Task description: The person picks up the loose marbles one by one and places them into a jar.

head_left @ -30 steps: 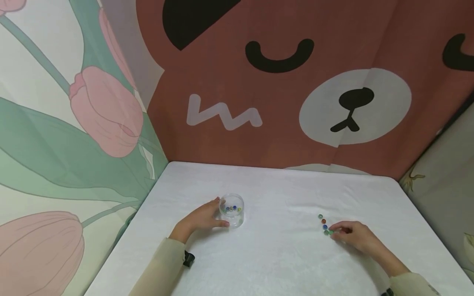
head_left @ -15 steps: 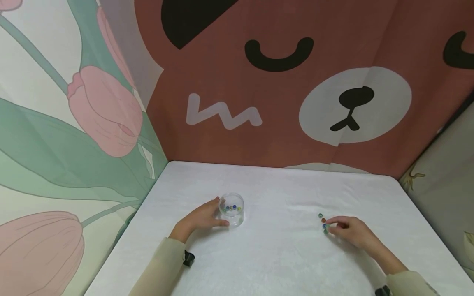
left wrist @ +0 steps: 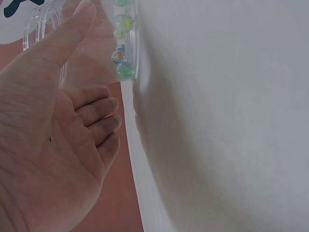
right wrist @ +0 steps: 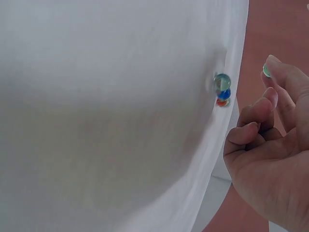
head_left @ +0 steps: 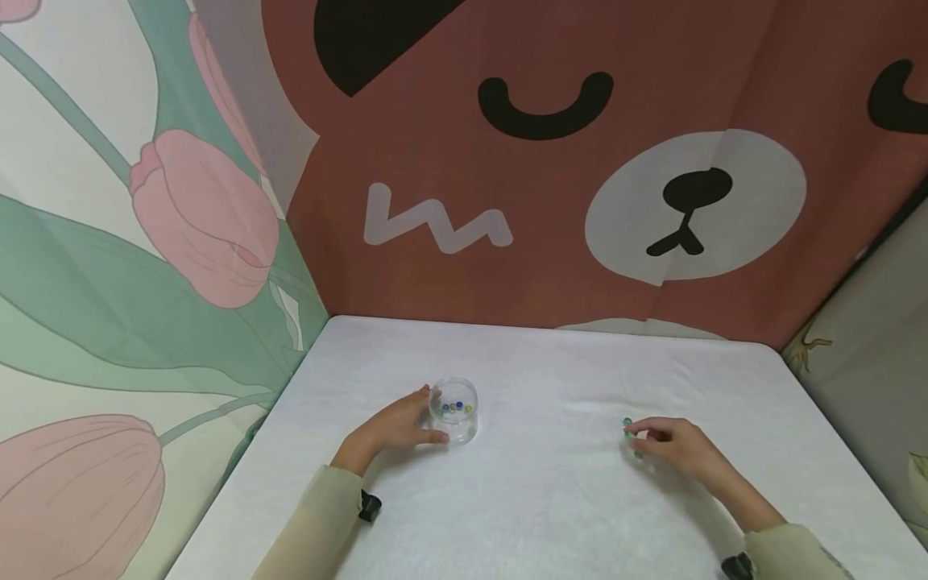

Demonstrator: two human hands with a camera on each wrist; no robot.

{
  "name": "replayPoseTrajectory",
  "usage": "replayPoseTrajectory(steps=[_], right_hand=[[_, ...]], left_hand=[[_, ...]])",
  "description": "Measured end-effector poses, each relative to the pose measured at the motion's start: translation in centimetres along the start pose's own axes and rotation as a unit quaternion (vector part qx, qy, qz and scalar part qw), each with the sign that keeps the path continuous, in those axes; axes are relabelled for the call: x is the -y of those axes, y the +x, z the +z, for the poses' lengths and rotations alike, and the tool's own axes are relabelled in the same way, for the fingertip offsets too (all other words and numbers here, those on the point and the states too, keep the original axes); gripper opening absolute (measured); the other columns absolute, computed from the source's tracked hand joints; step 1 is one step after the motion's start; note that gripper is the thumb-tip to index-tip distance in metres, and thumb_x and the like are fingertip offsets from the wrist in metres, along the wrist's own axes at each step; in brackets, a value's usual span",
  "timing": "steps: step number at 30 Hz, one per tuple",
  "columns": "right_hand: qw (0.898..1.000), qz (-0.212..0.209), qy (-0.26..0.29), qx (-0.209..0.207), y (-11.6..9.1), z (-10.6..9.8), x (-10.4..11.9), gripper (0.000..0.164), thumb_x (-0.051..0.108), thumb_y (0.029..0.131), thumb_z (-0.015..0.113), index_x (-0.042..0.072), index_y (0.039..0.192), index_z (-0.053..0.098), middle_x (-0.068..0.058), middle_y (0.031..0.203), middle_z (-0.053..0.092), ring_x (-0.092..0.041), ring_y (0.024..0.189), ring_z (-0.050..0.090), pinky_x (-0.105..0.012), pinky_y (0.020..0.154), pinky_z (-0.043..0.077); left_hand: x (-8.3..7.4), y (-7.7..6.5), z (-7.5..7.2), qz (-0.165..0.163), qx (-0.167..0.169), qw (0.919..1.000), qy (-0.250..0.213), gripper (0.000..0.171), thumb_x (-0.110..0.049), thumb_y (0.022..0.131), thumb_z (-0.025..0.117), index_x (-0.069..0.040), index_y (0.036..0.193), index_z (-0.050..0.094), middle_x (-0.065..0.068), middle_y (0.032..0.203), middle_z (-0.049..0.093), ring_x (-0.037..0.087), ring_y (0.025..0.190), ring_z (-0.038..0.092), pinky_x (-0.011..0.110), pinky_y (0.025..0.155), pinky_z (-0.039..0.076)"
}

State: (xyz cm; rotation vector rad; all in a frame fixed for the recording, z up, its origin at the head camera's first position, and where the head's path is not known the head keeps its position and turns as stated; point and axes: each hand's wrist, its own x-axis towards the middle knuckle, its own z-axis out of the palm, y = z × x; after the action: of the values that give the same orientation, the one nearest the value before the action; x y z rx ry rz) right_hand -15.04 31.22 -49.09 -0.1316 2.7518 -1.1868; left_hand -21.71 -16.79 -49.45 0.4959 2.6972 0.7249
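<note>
My left hand (head_left: 395, 424) grips a clear jar (head_left: 462, 433) standing on the white cloth, with the thumb across its near side. Several marbles (left wrist: 124, 22), green, yellow and blue, lie at the jar's bottom. Between thumb and index finger, my right hand (head_left: 681, 445) pinches a green marble (right wrist: 267, 71), raised over the cloth in the right wrist view. Beside that hand, a row of loose marbles rests on the table: a clear green marble (right wrist: 222, 82), a blue marble (right wrist: 224, 94) and an orange marble (right wrist: 221, 102) show. In the head view the fingers hide part of this row.
A white cloth covers the table (head_left: 536, 507). Behind it hangs a brown bear-print curtain (head_left: 435, 290), and a tulip-print curtain (head_left: 210, 217) borders the left side. Black wrist straps (head_left: 370, 506) show at the cuffs.
My right hand has lifted the green marble from the near end of the row and moved up and left with it, over the other marbles. The left hand and jar stay put.
</note>
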Motion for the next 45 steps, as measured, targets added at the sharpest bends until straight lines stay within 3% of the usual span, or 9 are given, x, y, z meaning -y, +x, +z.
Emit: replayPoseTrajectory(steps=[8,17,30,45], right_hand=[[0.999,-0.032,0.026,-0.011,0.4,0.7,1.1,0.031,0.026,0.091,0.078,0.006,0.114,0.076,0.000,0.080,0.061,-0.004,0.068,0.048,-0.022,0.059,0.045],[0.998,-0.052,0.038,-0.006,0.9,1.4,1.6,0.031,0.025,0.090,0.078,0.005,0.114,0.076,0.002,0.074,0.058,-0.006,0.062,0.046,-0.024,0.055,0.042],[0.996,-0.054,0.075,0.009,1.4,2.9,2.7,0.032,0.027,0.090,0.078,0.005,0.114,0.076,0.001,0.076,0.060,-0.006,0.068,0.049,-0.022,0.061,0.043],[0.993,-0.066,0.098,0.011,2.2,4.4,4.4,0.030,0.025,0.090,0.078,0.006,0.114,0.076,-0.002,0.079,0.061,-0.008,0.069,0.049,-0.022,0.059,0.042]], left_hand=[[-0.1,0.0,0.0,-0.004,-0.003,1.0000,-0.002,0.100,-0.057,0.083,0.077,-0.008,0.158,0.034,0.017,0.166,0.024,0.035,0.153,0.025,0.053,0.123,0.025],[0.0,0.2,0.1,-0.008,-0.003,1.0000,0.001,0.101,-0.058,0.083,0.077,-0.009,0.159,0.033,0.016,0.166,0.024,0.034,0.153,0.024,0.053,0.123,0.025],[0.1,0.2,0.3,-0.002,-0.007,0.9999,-0.008,0.099,-0.057,0.083,0.077,-0.010,0.159,0.034,0.016,0.166,0.024,0.035,0.153,0.024,0.054,0.123,0.024],[0.1,0.0,0.4,-0.010,-0.005,0.9999,-0.001,0.101,-0.059,0.083,0.076,-0.011,0.160,0.031,0.015,0.167,0.022,0.035,0.153,0.023,0.054,0.123,0.024]])
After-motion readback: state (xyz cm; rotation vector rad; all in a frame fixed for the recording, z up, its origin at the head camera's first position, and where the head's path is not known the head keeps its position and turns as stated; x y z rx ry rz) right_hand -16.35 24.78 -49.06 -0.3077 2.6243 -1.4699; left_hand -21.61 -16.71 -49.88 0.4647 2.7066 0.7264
